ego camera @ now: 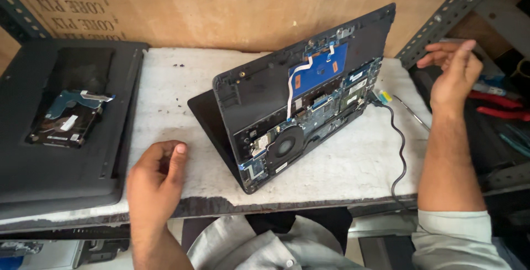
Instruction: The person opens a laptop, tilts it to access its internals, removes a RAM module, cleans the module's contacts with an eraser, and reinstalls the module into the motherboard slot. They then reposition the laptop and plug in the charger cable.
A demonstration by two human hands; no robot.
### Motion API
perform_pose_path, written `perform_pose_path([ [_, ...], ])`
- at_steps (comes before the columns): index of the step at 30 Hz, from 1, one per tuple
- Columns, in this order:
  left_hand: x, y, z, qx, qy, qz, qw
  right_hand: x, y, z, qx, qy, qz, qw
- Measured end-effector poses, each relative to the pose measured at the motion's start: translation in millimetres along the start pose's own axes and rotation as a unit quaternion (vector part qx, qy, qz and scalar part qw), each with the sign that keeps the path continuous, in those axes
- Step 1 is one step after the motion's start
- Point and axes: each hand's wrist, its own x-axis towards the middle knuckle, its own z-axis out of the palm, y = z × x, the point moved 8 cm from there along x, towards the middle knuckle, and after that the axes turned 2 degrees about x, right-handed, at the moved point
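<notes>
Against a plywood wall, the worn white table (165, 88) carries an opened laptop (301, 96) propped between both empty hands; the left hand (157, 179), fingers loosely curled, is nearer; the right hand (455, 71) hovers, fingers spread.

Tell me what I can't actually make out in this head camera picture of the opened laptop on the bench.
- Screen of the opened black laptop: faces away, hidden behind its own propped base.
- Far end of the black cable: drops below the white bench's front edge.
- Red-handled tools: partly behind the right hand.
- Left hand's palm: hidden by its curled fingers.
</notes>
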Motion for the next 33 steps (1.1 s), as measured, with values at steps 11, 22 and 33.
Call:
perform_pose_path([
  [11, 0.1, 1.5, -2.4, -0.006, -0.009, -0.015, 1.000, -1.6, 19.9, 22.3, -0.084, -0.045, 0.114, 0.989],
  [22, -0.1, 5.9, -3.2, 0.014, -0.005, 0.004, 1.000, -15.0, 46.8, 36.8, -0.193, -0.168, 0.201, 0.946],
  [33, -1.0, 5.1, -2.1, 0.010, -0.003, 0.000, 1.000, -16.6, 49.5, 37.3, -0.290, -0.220, 0.145, 0.920],
])
